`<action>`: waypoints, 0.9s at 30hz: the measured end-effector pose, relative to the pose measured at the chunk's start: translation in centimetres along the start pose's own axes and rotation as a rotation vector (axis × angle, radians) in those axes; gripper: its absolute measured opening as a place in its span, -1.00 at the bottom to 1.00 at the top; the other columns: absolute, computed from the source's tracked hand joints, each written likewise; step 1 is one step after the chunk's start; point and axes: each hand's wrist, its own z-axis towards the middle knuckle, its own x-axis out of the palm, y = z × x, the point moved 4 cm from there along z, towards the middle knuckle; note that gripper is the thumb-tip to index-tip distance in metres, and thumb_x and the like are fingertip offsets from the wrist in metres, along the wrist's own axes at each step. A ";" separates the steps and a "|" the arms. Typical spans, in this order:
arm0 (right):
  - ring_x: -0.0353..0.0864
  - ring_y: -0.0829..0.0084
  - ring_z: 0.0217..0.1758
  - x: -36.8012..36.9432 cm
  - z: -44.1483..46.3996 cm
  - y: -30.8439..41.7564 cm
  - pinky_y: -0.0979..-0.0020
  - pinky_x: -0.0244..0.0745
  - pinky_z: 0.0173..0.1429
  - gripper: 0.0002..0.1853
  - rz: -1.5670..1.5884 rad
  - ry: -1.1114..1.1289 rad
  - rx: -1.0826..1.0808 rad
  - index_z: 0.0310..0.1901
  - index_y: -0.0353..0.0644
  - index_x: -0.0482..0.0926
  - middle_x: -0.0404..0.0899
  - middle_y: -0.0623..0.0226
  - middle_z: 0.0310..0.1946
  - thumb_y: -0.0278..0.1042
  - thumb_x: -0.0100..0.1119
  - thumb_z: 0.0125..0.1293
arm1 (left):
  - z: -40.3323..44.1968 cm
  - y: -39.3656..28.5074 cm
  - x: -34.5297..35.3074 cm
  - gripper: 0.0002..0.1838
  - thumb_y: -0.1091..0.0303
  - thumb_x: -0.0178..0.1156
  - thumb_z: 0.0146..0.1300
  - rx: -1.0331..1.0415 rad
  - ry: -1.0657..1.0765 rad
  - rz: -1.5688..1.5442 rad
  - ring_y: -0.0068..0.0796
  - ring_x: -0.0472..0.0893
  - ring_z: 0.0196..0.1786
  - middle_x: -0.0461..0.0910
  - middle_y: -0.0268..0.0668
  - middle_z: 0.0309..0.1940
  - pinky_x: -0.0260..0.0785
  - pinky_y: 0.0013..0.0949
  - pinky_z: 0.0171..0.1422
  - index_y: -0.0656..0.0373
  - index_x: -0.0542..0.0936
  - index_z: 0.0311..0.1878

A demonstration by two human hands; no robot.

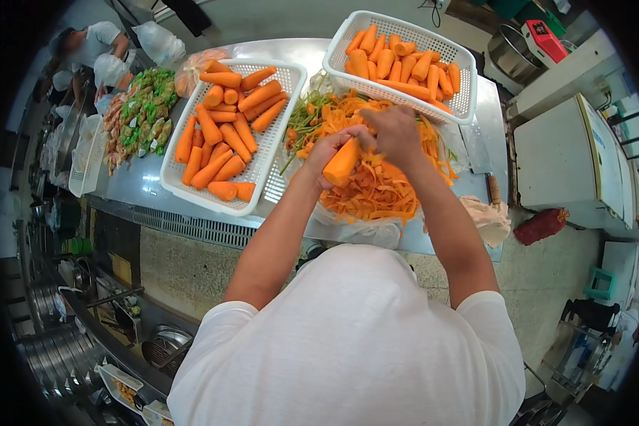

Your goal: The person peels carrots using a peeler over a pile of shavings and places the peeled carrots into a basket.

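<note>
White cloth (pixel 348 341) over the wearer's shoulders is nearest the camera, with both bare forearms reaching past it to the work. At the grip, the left hand (pixel 324 153) is wrapped around a carrot (pixel 341 162), its thick end pointing back toward the body. The right hand (pixel 396 130) is curled at the carrot's far end (motion blurs it, so I cannot tell whether it pinches a tool or how tightly the fingers close).

Judging by the shavings, the step in hand is paring the carrot's surface; another stroke would call for a steady left hold, with fingertips clear of the stroke, and a turn to bring up unpared skin.

Just below lies a loose heap of orange peelings (pixel 373 196), with thin plastic (pixel 368 233) showing at its near edge and green stems (pixel 302 122) on its left. Beyond these, a left basket (pixel 199 200) and a right basket (pixel 468 71) hold more carrots. On the metal table (pixel 491 131), a knife (pixel 494 189) lies at the right, its handle toward the wearer and just beside a crumpled pale cloth (pixel 487 219). Another person (pixel 96 44) stands well apart, at upper left.
</note>
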 end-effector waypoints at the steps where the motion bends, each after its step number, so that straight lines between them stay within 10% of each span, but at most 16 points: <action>1: 0.64 0.29 -0.32 0.4 0.2 -1.6 0.21 0.33 0.02 -0.63 -0.083 0.005 0.064 -0.18 0.05 0.70 0.64 0.34 -0.54 0.19 0.26 0.30 | 0.1 0.0 -0.5 -0.57 0.19 -0.05 0.54 0.005 -0.012 0.046 -0.34 0.73 -0.32 0.67 -0.17 -0.18 0.69 -0.30 -0.38 0.07 0.38 0.39; 5: 0.69 0.31 -0.25 0.3 0.1 -6.0 0.22 0.34 0.05 -0.63 -0.247 0.179 0.386 -0.16 0.06 0.71 0.67 0.31 -0.52 0.19 0.25 0.31 | -0.8 -0.2 0.5 -0.60 0.15 -0.03 0.55 0.011 -0.114 0.057 -0.38 0.67 -0.44 0.66 -0.18 -0.25 0.66 -0.36 -0.43 0.10 0.43 0.33; 14: 0.62 0.28 -0.36 -1.7 -0.1 4.8 0.22 0.33 0.03 -0.62 0.037 0.124 -0.012 -0.14 0.02 0.71 0.67 0.32 -0.50 0.17 0.26 0.29 | 0.3 0.5 -1.7 -0.65 0.16 0.01 0.54 -0.072 -0.157 -0.117 -0.42 0.70 -0.34 0.65 -0.28 -0.19 0.67 -0.35 -0.36 0.12 0.46 0.23; 27: 0.65 0.28 -0.36 -2.2 -0.5 -3.0 0.18 0.35 -0.04 -0.58 -0.281 0.092 0.237 -0.18 -0.03 0.70 0.66 0.31 -0.54 0.19 0.19 0.38 | -1.5 0.1 -0.1 -0.56 0.21 -0.06 0.55 0.045 -0.204 -0.020 -0.35 0.65 -0.38 0.60 -0.17 -0.22 0.63 -0.29 -0.38 0.07 0.35 0.41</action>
